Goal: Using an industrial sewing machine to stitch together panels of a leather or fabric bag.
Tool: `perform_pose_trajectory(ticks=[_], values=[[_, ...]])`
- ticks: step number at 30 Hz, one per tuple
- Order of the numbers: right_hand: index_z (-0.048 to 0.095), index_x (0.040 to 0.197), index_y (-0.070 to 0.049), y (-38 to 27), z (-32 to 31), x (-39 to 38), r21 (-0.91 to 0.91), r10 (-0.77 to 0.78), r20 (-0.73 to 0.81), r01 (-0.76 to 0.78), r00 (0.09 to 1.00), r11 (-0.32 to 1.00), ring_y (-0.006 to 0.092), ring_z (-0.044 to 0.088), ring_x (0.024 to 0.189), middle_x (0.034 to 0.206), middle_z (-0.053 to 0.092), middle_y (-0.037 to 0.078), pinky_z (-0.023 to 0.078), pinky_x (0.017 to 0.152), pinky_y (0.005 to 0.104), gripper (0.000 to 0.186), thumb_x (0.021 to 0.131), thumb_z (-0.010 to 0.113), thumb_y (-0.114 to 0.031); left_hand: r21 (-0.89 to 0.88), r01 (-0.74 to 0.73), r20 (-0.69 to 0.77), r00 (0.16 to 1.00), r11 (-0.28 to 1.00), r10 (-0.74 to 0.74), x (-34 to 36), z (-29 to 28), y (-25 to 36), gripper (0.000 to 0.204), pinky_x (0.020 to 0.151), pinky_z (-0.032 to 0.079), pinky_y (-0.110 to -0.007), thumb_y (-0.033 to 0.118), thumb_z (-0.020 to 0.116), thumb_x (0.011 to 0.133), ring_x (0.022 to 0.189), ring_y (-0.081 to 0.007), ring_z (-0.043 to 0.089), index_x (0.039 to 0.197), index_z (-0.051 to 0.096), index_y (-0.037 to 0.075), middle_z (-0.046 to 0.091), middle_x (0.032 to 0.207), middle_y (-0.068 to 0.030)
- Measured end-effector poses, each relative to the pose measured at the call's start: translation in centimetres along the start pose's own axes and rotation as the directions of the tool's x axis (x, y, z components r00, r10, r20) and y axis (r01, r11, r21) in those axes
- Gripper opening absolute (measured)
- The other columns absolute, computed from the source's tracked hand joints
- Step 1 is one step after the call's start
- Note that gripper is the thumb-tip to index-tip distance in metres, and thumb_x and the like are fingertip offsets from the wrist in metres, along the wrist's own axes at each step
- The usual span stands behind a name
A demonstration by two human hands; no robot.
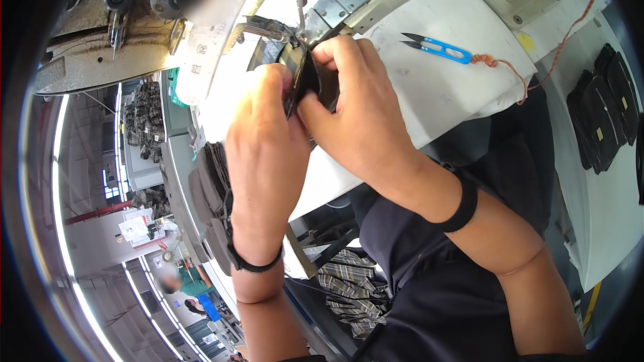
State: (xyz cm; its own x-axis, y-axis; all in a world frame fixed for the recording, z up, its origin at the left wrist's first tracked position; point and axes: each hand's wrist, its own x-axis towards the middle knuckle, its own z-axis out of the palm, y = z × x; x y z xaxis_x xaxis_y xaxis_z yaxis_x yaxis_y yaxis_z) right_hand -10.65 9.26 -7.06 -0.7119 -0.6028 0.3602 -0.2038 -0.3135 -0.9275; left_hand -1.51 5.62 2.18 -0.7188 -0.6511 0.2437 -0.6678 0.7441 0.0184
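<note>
A small folded piece of dark fabric (pixel 308 80) is pinched between my two hands, right by the needle area of a sewing machine (pixel 295 33). My left hand (pixel 265 121) grips its left side, fingers bent and pressed together. From the other side my right hand (pixel 365 104) holds it, thumb toward the near end and index finger near the machine's metal plate. A lighter strip shows at the fabric's far end; my fingers hide much of the rest. Blue-handled thread snips (pixel 446 50) lie on the white table to the right of my right hand, tied to an orange cord (pixel 513 74).
Stacked dark fabric pieces (pixel 213 174) sit left of my left forearm. More dark pieces (pixel 600 117) lie on a white surface at the far right. Plaid fabric (pixel 352 288) hangs below the table near my lap. Other people (pixel 194 285) are in the background, lower left.
</note>
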Motion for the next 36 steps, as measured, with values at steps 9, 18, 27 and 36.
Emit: perform_pose_trajectory(ticks=[9, 18, 27, 36], values=[[0.072, 0.114, 0.006, -1.9, -4.4, 0.9, 0.161, 0.25, 0.34, -0.318, 0.906, 0.934, 0.0134, 0.07, 0.087, 0.095, 0.075, 0.011, 0.054, 0.076, 0.0278, 0.025, 0.092, 0.069, -0.004, 0.109, -0.375, -0.052, 0.923, 0.921, 0.382, 1.1, -2.4, -1.0, 0.041, 0.086, 0.055, -0.04, -0.007, 0.067, 0.086, 0.098, -0.0324, 0.07, 0.123, 0.073, 0.01, 0.072, 0.115, -0.0112], [0.072, 0.113, 0.01, -0.1, -3.5, -0.4, 0.389, 0.274, 0.219, -0.341, 0.936, 0.855, 0.0257, 0.075, 0.093, 0.104, 0.073, 0.021, 0.059, 0.081, 0.0323, 0.027, 0.09, 0.071, -0.006, 0.158, -0.552, -0.083, 0.819, 0.819, 0.568, 2.2, -1.8, -2.1, 0.037, 0.074, 0.057, -0.036, -0.004, 0.073, 0.075, 0.082, -0.0263, 0.071, 0.111, 0.077, 0.004, 0.071, 0.1, -0.0075], [0.072, 0.117, 0.007, -0.9, -3.9, -0.1, 0.388, 0.336, 0.292, -0.432, 0.895, 0.814, 0.0109, 0.068, 0.098, 0.107, 0.071, 0.008, 0.056, 0.084, 0.0252, 0.023, 0.094, 0.071, 0.003, 0.009, -0.501, -0.044, 0.864, 0.865, 0.501, 2.5, -2.1, -2.6, 0.032, 0.07, 0.058, -0.035, -0.007, 0.073, 0.078, 0.081, -0.0262, 0.072, 0.109, 0.077, 0.003, 0.071, 0.098, -0.0069], [0.071, 0.113, 0.008, -0.5, -2.7, 0.4, 0.401, 0.319, 0.251, -0.398, 0.914, 0.825, 0.0184, 0.072, 0.099, 0.109, 0.071, 0.016, 0.06, 0.081, 0.0298, 0.023, 0.092, 0.069, -0.001, -0.074, -0.456, -0.017, 0.89, 0.887, 0.456, 2.8, -2.2, -2.5, 0.031, 0.075, 0.057, -0.034, -0.011, 0.075, 0.081, 0.084, -0.0282, 0.071, 0.11, 0.077, -0.002, 0.072, 0.098, -0.0134]])
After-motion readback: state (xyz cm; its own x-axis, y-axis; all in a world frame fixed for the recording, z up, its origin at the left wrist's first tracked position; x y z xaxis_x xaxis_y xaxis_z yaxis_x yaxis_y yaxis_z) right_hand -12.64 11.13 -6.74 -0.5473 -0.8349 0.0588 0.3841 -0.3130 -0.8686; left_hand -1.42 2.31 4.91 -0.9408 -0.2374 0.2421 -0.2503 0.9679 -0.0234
